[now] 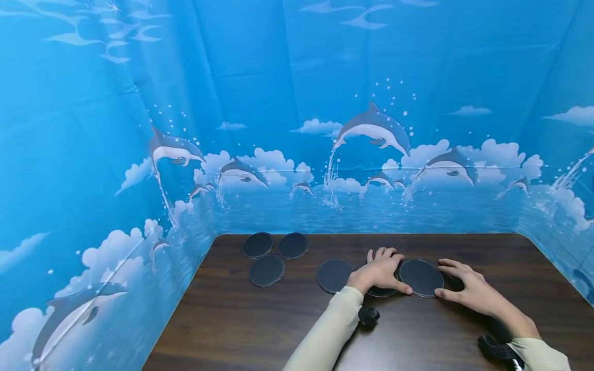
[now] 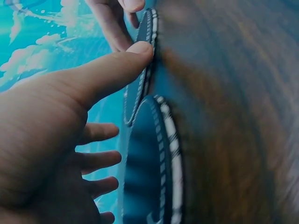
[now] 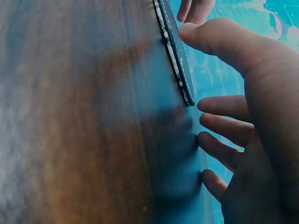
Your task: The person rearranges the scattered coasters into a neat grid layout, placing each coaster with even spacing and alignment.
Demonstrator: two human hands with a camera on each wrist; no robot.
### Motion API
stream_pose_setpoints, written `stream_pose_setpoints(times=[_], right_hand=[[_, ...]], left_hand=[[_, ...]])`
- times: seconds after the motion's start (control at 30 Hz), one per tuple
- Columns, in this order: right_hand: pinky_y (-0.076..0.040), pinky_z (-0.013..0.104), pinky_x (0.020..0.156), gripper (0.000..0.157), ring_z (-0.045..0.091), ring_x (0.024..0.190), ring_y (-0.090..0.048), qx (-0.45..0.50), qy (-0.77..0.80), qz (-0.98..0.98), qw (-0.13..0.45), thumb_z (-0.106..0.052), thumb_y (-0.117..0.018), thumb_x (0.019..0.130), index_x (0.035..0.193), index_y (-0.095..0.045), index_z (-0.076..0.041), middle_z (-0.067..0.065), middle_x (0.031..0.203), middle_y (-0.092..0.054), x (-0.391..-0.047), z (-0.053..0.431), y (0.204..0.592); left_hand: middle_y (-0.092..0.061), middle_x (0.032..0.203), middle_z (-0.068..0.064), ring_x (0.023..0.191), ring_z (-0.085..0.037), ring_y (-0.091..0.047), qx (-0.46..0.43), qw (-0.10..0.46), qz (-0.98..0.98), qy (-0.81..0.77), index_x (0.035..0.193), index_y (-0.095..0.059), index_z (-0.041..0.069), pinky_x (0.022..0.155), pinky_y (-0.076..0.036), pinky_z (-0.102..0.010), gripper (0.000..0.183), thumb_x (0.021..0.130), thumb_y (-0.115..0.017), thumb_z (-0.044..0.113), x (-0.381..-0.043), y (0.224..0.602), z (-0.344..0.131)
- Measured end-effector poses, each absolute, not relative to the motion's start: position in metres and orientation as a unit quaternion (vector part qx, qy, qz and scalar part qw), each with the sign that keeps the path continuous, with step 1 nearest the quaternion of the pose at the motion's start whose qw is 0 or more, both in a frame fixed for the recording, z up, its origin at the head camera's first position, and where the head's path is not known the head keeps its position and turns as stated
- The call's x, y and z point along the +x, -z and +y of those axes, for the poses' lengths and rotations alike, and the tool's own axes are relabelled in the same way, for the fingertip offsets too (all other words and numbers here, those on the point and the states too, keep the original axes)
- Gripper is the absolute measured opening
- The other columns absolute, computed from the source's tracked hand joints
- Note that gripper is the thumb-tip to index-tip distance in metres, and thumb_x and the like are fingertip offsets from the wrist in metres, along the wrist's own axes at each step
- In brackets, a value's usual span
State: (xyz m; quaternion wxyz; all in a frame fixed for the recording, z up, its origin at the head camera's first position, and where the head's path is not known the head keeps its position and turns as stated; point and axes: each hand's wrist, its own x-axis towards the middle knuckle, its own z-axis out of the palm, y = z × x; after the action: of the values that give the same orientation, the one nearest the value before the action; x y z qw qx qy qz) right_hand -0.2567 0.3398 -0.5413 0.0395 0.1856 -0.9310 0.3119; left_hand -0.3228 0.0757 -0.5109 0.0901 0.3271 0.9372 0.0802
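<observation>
Round black coasters with stitched rims lie flat on the table. My left hand [image 1: 381,272] is over a partly covered coaster [image 1: 381,292], its thumb tip at the left edge of the rightmost coaster [image 1: 421,278]. On the other side of that rightmost coaster, my right hand [image 1: 474,292] has thumb and forefinger spread along the edge. The left wrist view shows the left thumb against the farther coaster [image 2: 135,91], while the fingers extend loosely above the nearer one [image 2: 144,163]. In the right wrist view, the right thumb touches the rim of a coaster [image 3: 180,58] with a checked edge.
Another coaster [image 1: 335,275] lies just left of my left hand. Three more coasters [image 1: 266,270] form a cluster at the table's back left. The dark wooden table [image 1: 241,330] meets a blue dolphin-print curtain [image 1: 278,206] behind and along its sides.
</observation>
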Motion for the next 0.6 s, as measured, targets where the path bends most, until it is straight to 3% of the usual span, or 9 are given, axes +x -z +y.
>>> stream_pose_setpoints(times=[0.27, 0.6], right_hand=[[-0.032, 0.077, 0.089, 0.066, 0.057, 0.133, -0.033, 0.187, -0.324, -0.927, 0.043, -0.040, -0.076, 0.093, 0.138, -0.058, 0.005, 0.027, 0.149, -0.039, -0.260, 0.332, 0.538], [-0.031, 0.075, 0.086, 0.056, 0.057, 0.132, -0.033, 0.209, -0.338, -0.914, 0.089, -0.031, -0.078, 0.092, 0.134, -0.062, 0.003, 0.024, 0.149, -0.041, -0.267, 0.312, 0.531]], left_hand=[[-0.025, 0.165, -0.001, 0.152, -0.022, -0.017, 0.315, 0.065, 0.938, -0.129, 0.158, -0.039, 0.026, 0.119, -0.015, -0.054, 0.082, 0.090, -0.068, 0.062, -0.327, 0.494, 0.047], [-0.025, 0.165, 0.000, 0.152, -0.018, -0.016, 0.325, 0.036, 0.930, -0.171, 0.156, -0.043, 0.026, 0.120, -0.011, -0.053, 0.070, 0.096, -0.064, 0.056, -0.330, 0.480, -0.004]])
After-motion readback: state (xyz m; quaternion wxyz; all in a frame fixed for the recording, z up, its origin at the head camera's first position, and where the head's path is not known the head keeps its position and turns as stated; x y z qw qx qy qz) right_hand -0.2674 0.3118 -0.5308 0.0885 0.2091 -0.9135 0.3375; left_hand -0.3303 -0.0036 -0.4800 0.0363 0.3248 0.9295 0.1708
